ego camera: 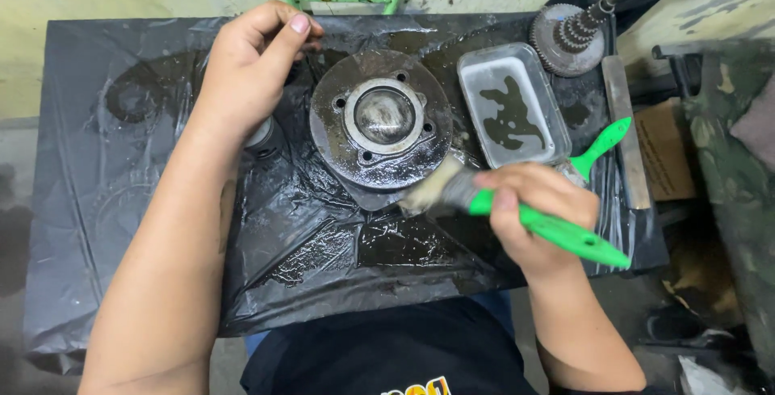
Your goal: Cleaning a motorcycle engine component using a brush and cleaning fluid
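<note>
Plastic sheet (105,201): a black, wet sheet is spread over the table, and oily pools are seen near its middle.
Left hand (250,64): it is curled loosely at the left edge of the round metal part, thumb up and forearm laid diagonally across the sheet; a small grey object is partly hidden under it, and whether that is gripped cannot be told.
Round metal part (381,119): a dark, greasy disc with a raised ring and bolt holes is laid flat at the middle of the sheet.
Brush (517,213): the bristles are pressed at the lower right rim of the disc, with the green handle angled away to the right.
Right hand (537,209): the fingers are closed firmly round the handle just behind the bristles, wrist bent inward.
Doing it well: short strokes along the rim are best made with the disc steadied from the left, so that it is not slid about.
Tray (484,64): a shallow clear tray with dark liquid is set just right of the disc.
Gear shaft (569,35): laid beyond the tray.
Second green brush (601,144): rested beside the tray.
</note>
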